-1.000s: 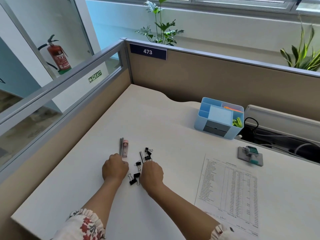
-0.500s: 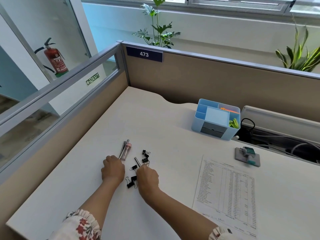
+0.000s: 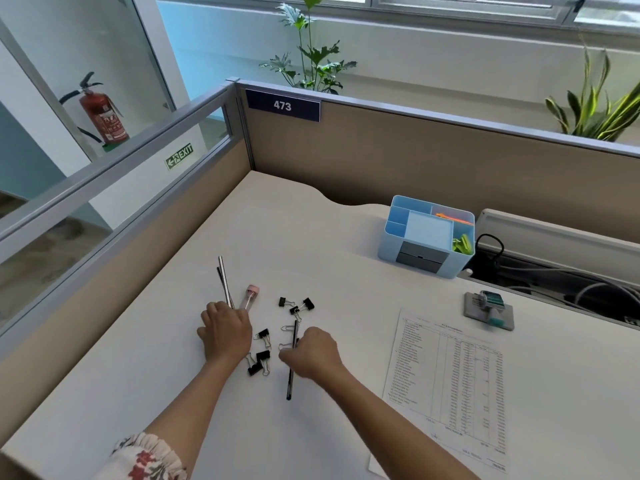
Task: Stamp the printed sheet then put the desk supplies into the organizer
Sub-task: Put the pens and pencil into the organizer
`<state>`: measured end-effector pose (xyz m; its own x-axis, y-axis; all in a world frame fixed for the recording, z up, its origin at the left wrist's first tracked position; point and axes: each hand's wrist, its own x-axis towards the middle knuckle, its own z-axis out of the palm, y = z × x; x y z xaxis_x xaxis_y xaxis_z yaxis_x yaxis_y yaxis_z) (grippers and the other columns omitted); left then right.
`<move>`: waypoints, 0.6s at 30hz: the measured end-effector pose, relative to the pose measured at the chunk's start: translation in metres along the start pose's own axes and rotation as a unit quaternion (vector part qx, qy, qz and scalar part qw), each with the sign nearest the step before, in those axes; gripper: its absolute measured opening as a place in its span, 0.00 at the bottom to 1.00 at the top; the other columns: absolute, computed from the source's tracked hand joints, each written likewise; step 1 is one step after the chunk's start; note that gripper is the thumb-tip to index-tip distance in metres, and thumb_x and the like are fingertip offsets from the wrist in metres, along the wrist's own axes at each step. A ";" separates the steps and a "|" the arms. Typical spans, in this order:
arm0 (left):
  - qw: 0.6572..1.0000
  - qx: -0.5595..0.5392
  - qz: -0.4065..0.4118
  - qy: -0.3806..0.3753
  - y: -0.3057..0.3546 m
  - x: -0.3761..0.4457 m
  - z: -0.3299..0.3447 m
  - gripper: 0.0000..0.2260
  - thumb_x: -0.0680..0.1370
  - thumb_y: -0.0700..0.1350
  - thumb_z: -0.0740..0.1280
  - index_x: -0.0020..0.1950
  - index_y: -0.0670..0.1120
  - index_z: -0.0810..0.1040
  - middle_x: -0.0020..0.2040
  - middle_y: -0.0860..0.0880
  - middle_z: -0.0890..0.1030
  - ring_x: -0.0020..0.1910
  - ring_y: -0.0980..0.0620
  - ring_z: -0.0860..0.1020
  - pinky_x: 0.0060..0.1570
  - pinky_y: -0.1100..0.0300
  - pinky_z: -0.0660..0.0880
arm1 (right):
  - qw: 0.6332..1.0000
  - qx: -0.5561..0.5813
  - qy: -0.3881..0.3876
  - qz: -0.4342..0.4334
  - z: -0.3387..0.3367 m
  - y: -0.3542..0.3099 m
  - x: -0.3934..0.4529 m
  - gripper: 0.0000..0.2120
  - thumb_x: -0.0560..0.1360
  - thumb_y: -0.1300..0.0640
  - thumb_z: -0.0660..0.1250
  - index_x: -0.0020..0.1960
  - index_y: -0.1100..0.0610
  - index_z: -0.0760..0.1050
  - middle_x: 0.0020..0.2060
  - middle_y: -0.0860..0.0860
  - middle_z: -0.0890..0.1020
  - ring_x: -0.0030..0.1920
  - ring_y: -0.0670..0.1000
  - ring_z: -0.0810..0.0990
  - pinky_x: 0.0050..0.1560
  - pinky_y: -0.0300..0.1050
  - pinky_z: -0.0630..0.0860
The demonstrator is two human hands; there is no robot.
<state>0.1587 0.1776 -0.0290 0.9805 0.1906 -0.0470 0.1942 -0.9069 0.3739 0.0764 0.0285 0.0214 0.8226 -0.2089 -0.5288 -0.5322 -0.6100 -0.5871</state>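
Near the desk's (image 3: 311,237) left edge, the left hand (image 3: 227,336) is curled over the near ends of two pens (image 3: 224,284) and a pink-capped tube (image 3: 250,296), apparently gathering them into one bundle. The right hand (image 3: 317,353) is closed on a dark pen (image 3: 291,362), lifted clear of the scattered clips (image 3: 264,358). The organizer (image 3: 426,237) stands toward the back edge; the sheet (image 3: 450,386) lies along the front right, the stamp (image 3: 489,308) just behind it.

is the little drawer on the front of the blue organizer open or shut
Shut: the grey drawer sits flush with the front of the blue organizer, not pulled out.
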 end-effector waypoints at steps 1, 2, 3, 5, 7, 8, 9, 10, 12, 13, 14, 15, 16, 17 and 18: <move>1.000 -0.022 0.006 0.008 0.004 0.000 0.002 0.13 0.80 0.44 0.55 0.54 0.36 0.72 0.55 0.38 0.73 0.57 0.39 0.70 0.53 0.43 0.68 | 0.998 0.055 -0.036 0.023 -0.008 0.002 0.002 0.11 0.65 0.55 0.66 0.30 0.55 0.65 0.26 0.49 0.72 0.30 0.51 0.70 0.30 0.39 0.65; 0.999 -0.046 0.011 0.011 0.009 -0.001 0.003 0.11 0.80 0.43 0.55 0.53 0.36 0.72 0.54 0.39 0.73 0.56 0.39 0.70 0.54 0.44 0.68 | 0.988 0.126 -0.080 0.045 -0.017 0.004 0.003 0.09 0.65 0.55 0.67 0.31 0.56 0.69 0.25 0.49 0.73 0.30 0.51 0.71 0.33 0.39 0.66; 0.997 -0.071 0.020 0.014 0.014 -0.001 0.007 0.10 0.81 0.42 0.55 0.51 0.37 0.72 0.53 0.39 0.73 0.56 0.40 0.70 0.53 0.44 0.67 | 0.967 0.210 -0.126 0.070 -0.026 0.008 0.005 0.06 0.66 0.56 0.67 0.34 0.57 0.72 0.25 0.49 0.72 0.28 0.50 0.70 0.34 0.39 0.67; 0.989 -0.140 0.041 0.015 0.026 -0.005 0.012 0.09 0.81 0.41 0.54 0.49 0.38 0.70 0.50 0.40 0.72 0.54 0.41 0.69 0.51 0.47 0.66 | 0.907 0.351 -0.204 0.108 -0.047 0.016 0.007 0.02 0.70 0.60 0.66 0.39 0.57 0.73 0.27 0.48 0.67 0.25 0.46 0.65 0.31 0.35 0.66; 0.973 -0.221 0.063 -0.004 0.039 -0.010 0.017 0.09 0.82 0.40 0.53 0.50 0.36 0.70 0.48 0.43 0.72 0.52 0.44 0.68 0.51 0.51 0.65 | 0.870 0.422 -0.229 0.109 -0.067 0.025 0.010 0.06 0.73 0.60 0.64 0.39 0.55 0.69 0.28 0.48 0.65 0.27 0.45 0.60 0.29 0.31 0.64; 0.964 -0.256 0.071 -0.021 0.046 -0.013 0.019 0.09 0.82 0.40 0.52 0.50 0.37 0.70 0.47 0.44 0.71 0.51 0.45 0.67 0.51 0.53 0.64 | 0.861 0.448 -0.220 0.101 -0.077 0.029 0.013 0.08 0.74 0.60 0.63 0.38 0.54 0.68 0.28 0.48 0.65 0.29 0.45 0.59 0.29 0.31 0.64; 0.954 -0.286 0.077 -0.040 0.053 -0.015 0.024 0.09 0.83 0.40 0.52 0.47 0.38 0.69 0.45 0.44 0.70 0.49 0.45 0.68 0.50 0.55 0.64 | 0.857 0.469 -0.191 0.094 -0.085 0.033 0.017 0.08 0.75 0.61 0.63 0.37 0.55 0.69 0.28 0.49 0.67 0.29 0.45 0.59 0.28 0.31 0.64; 0.945 -0.312 0.075 -0.064 0.061 -0.018 0.025 0.11 0.83 0.41 0.52 0.45 0.38 0.69 0.44 0.44 0.70 0.47 0.44 0.69 0.46 0.56 0.66 | 0.856 0.487 -0.146 0.088 -0.095 0.036 0.021 0.08 0.75 0.62 0.63 0.37 0.57 0.70 0.28 0.50 0.69 0.29 0.45 0.61 0.28 0.31 0.65; 0.923 -0.365 0.051 -0.110 0.079 -0.024 0.030 0.13 0.84 0.44 0.52 0.45 0.41 0.70 0.41 0.44 0.71 0.39 0.45 0.71 0.34 0.60 0.69 | 0.857 0.509 -0.037 0.074 -0.116 0.042 0.030 0.07 0.76 0.64 0.61 0.38 0.60 0.71 0.29 0.53 0.71 0.28 0.46 0.65 0.27 0.32 0.66; 0.912 -0.385 0.045 -0.132 0.088 -0.028 0.034 0.14 0.84 0.45 0.51 0.45 0.42 0.70 0.39 0.45 0.70 0.35 0.47 0.70 0.29 0.60 0.68 | 0.857 0.512 0.015 0.062 -0.127 0.045 0.034 0.07 0.76 0.64 0.61 0.40 0.61 0.71 0.31 0.55 0.71 0.28 0.47 0.67 0.27 0.33 0.67; 0.904 -0.397 0.041 -0.155 0.098 -0.032 0.035 0.14 0.85 0.45 0.50 0.46 0.42 0.71 0.37 0.46 0.70 0.33 0.49 0.69 0.27 0.62 0.68 | 0.860 0.504 0.063 0.045 -0.138 0.048 0.039 0.05 0.77 0.64 0.60 0.42 0.62 0.71 0.34 0.57 0.71 0.29 0.48 0.68 0.29 0.35 0.68; 0.896 -0.404 0.042 -0.177 0.107 -0.036 0.039 0.15 0.85 0.46 0.50 0.47 0.41 0.72 0.37 0.47 0.71 0.32 0.51 0.68 0.26 0.64 0.67 | 0.868 0.483 0.110 0.031 -0.149 0.051 0.044 0.05 0.78 0.63 0.60 0.44 0.62 0.71 0.36 0.58 0.72 0.31 0.48 0.71 0.31 0.35 0.70; 0.890 -0.410 0.049 -0.194 0.115 -0.039 0.042 0.16 0.85 0.46 0.50 0.48 0.41 0.73 0.38 0.46 0.72 0.33 0.51 0.69 0.27 0.64 0.68 | 0.881 0.447 0.154 0.022 -0.159 0.054 0.047 0.05 0.79 0.62 0.59 0.47 0.62 0.72 0.38 0.57 0.75 0.34 0.49 0.75 0.34 0.36 0.73; 0.884 -0.414 0.058 -0.209 0.122 -0.042 0.047 0.16 0.85 0.46 0.50 0.48 0.42 0.73 0.41 0.46 0.75 0.35 0.52 0.72 0.30 0.62 0.70 | 0.892 0.407 0.196 0.015 -0.167 0.057 0.050 0.06 0.80 0.60 0.59 0.51 0.62 0.73 0.41 0.56 0.78 0.37 0.48 0.77 0.38 0.37 0.77; 0.878 -0.419 0.066 -0.222 0.129 -0.044 0.050 0.15 0.85 0.46 0.50 0.47 0.44 0.73 0.44 0.46 0.78 0.39 0.52 0.74 0.35 0.60 0.72 | 0.897 0.375 0.235 0.007 -0.176 0.060 0.053 0.07 0.81 0.58 0.59 0.54 0.60 0.73 0.44 0.54 0.79 0.40 0.48 0.79 0.42 0.39 0.78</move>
<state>0.1416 0.0337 -0.0251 0.9434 -0.2301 -0.2387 0.1706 -0.2801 0.9447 0.1230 -0.1537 0.0656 0.7151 -0.6184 -0.3261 -0.3825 0.0443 -0.9229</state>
